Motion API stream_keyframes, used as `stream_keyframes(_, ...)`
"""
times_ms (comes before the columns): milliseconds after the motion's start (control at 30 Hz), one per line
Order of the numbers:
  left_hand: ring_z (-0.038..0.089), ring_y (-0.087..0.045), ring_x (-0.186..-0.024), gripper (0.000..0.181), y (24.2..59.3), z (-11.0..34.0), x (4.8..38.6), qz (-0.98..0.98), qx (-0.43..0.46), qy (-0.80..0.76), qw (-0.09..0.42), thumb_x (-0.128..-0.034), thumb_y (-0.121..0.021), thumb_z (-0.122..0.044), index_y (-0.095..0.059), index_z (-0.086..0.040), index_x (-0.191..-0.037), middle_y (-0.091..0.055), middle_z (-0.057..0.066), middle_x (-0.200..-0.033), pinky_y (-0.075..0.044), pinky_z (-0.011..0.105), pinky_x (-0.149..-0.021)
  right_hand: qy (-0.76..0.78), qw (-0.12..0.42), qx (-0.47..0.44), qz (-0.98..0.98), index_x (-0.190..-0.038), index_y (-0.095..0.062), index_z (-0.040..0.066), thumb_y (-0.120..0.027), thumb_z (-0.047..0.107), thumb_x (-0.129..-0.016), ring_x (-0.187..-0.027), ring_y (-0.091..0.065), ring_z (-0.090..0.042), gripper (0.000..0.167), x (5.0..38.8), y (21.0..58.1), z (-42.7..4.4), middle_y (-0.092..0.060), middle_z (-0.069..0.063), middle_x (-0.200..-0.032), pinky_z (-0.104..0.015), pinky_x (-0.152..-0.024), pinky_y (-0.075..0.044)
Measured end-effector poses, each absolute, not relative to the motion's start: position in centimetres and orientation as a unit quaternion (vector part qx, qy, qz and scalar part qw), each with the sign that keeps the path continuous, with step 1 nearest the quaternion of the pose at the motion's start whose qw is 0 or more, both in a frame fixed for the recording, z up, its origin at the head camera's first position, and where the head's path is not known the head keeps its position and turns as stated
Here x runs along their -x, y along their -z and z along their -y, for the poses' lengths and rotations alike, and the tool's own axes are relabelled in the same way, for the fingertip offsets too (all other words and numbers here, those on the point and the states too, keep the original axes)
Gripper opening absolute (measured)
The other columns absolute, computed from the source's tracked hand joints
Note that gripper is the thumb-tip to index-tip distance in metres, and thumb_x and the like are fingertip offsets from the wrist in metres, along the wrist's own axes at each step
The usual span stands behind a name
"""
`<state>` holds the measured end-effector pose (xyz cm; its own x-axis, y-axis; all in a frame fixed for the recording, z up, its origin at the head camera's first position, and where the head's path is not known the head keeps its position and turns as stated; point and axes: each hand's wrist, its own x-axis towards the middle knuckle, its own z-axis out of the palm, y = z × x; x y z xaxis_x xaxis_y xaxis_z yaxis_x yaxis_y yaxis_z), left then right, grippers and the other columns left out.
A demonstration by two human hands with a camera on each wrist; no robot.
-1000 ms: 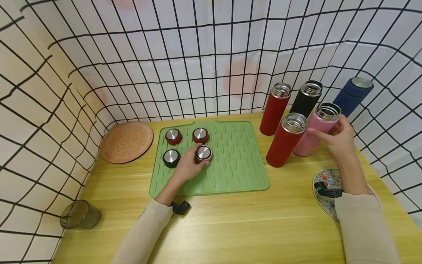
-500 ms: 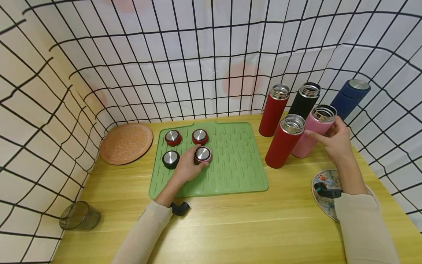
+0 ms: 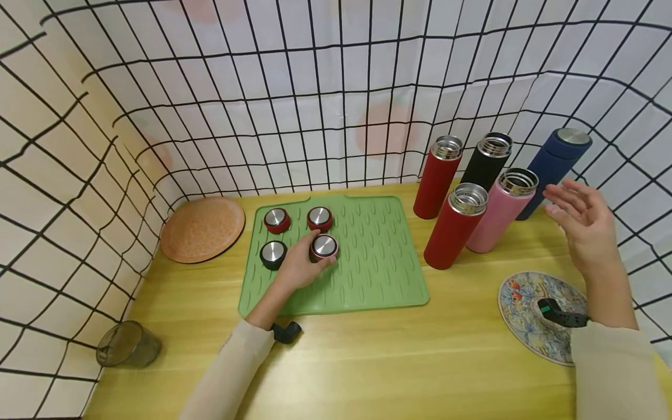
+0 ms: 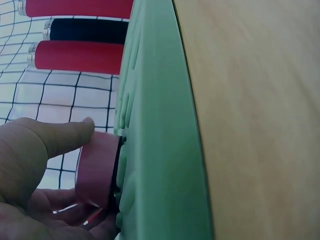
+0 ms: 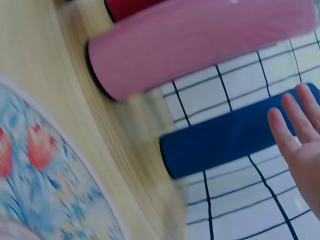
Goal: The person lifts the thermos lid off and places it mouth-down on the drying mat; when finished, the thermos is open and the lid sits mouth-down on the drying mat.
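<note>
On the green mat [image 3: 373, 256], my left hand [image 3: 300, 263] grips a pink bottle lid [image 4: 97, 167] with a silver top, thumb on one side and fingers on the other. Beside it on the mat sit a black lid [image 3: 273, 255] and two red lids [image 3: 276, 220]. At the right, my right hand [image 3: 585, 227] is in the air with fingers spread, holding nothing. It is nearest the blue bottle [image 3: 559, 157], which has its lid on. Left of that stand a lidless pink bottle [image 3: 499, 216], a lidless black bottle [image 3: 485, 163] and two lidless red bottles [image 3: 454, 230].
An orange round plate [image 3: 202, 229] lies at the back left, and a glass [image 3: 128, 344] stands at the front left. A patterned round mat [image 3: 530, 315] lies under the right forearm. Black wire grid panels [image 3: 341, 111] enclose the back and sides.
My right hand has let go of the pink bottle and moved right, toward the blue bottle. The pink bottle stays standing. My left hand keeps its grip on the pink lid.
</note>
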<state>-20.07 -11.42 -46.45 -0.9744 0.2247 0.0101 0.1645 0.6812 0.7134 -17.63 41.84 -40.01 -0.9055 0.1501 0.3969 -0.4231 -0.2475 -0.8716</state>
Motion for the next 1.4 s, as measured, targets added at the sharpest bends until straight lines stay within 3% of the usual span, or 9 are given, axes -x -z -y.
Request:
stream_keyframes(233,0.036,-0.051,-0.14,0.076,46.3,11.6,20.2,-0.916,-0.105,-0.384,0.044,-0.0929,-0.078,-0.037,-0.044,-0.01,-0.156,-0.051,0.015,-0.155,-0.047,0.053,-0.112,-0.74,0.201,0.016,0.642,-0.141,-0.051,0.012,-0.07,-0.008,-0.092,-0.116,-0.063,-0.004,0.056,18.4,38.4,-43.6,-0.064,0.004,-0.128,-0.006,-0.089,-0.051)
stream_keyframes(433,0.036,-0.051,-0.141,0.078,46.2,11.5,20.3,-0.916,-0.112,-0.384,0.039,-0.0929,-0.078,-0.038,-0.042,-0.011,-0.157,-0.051,0.015,-0.154,-0.047,0.053,-0.112,-0.589,0.199,0.121,0.774,-0.153,-0.04,0.03,-0.079,0.014,-0.091,-0.132,-0.048,0.0,0.076,20.4,36.9,-43.9,-0.05,0.018,-0.139,-0.002,-0.089,-0.043)
stream_keyframes(533,0.036,-0.051,-0.141,0.079,46.1,11.5,20.2,-0.916,-0.116,-0.382,0.037,-0.0926,-0.078,-0.037,-0.042,-0.011,-0.158,-0.052,0.016,-0.154,-0.047,0.053,-0.113,-0.541,0.186,0.16,0.804,-0.157,-0.032,0.036,-0.078,0.023,-0.092,-0.144,-0.039,-0.002,0.081,21.4,36.3,-44.1,-0.041,0.02,-0.15,-0.004,-0.101,-0.04)
stream_keyframes(633,0.036,-0.051,-0.141,0.078,45.9,11.5,20.2,-0.915,-0.114,-0.385,0.037,-0.0922,-0.079,-0.035,-0.043,-0.011,-0.157,-0.053,0.016,-0.153,-0.046,0.053,-0.113,-0.539,0.171,0.177,0.806,-0.16,-0.026,0.039,-0.078,0.027,-0.092,-0.151,-0.031,-0.003,0.086,22.3,36.0,-44.3,-0.031,0.018,-0.162,-0.017,-0.119,-0.034)
stream_keyframes(733,0.036,-0.052,-0.14,0.076,45.8,11.6,20.1,-0.915,-0.112,-0.386,0.037,-0.0921,-0.08,-0.034,-0.045,-0.01,-0.156,-0.054,0.016,-0.152,-0.047,0.053,-0.112,-0.541,0.154,0.179,0.807,-0.162,-0.018,0.041,-0.076,0.027,-0.094,-0.155,-0.026,-0.004,0.09,23.2,36.1,-44.6,-0.022,0.013,-0.17,-0.032,-0.129,-0.024)
stream_keyframes(867,0.036,-0.052,-0.14,0.075,45.7,11.6,20.0,-0.916,-0.115,-0.383,0.039,-0.0923,-0.079,-0.033,-0.045,-0.008,-0.155,-0.055,0.016,-0.151,-0.048,0.052,-0.111,-0.556,0.138,0.161,0.803,-0.162,-0.014,0.042,-0.074,0.024,-0.095,-0.158,-0.02,-0.007,0.092,24.5,36.7,-45.1,-0.016,0.011,-0.172,-0.036,-0.131,-0.017)
stream_keyframes(1167,0.033,-0.05,-0.142,0.077,46.1,11.8,20.0,-0.914,-0.131,-0.383,0.034,-0.0926,-0.079,-0.035,-0.044,-0.009,-0.156,-0.054,0.015,-0.152,-0.045,0.051,-0.115,-0.553,0.111,0.181,0.806,-0.162,-0.02,0.037,-0.071,0.042,-0.095,-0.156,-0.024,-0.009,0.085,26.2,38.0,-45.5,-0.025,0.011,-0.169,-0.042,-0.131,-0.017)
stream_keyframes(1400,0.034,-0.049,-0.143,0.076,46.1,12.1,19.9,-0.912,-0.135,-0.387,0.032,-0.0938,-0.078,-0.032,-0.043,-0.008,-0.156,-0.053,0.015,-0.153,-0.042,0.051,-0.117,-0.578,0.156,0.177,0.781,-0.158,-0.032,0.033,-0.076,0.03,-0.093,-0.145,-0.039,-0.006,0.079,25.0,37.4,-44.7,-0.042,0.018,-0.153,-0.034,-0.129,-0.026)
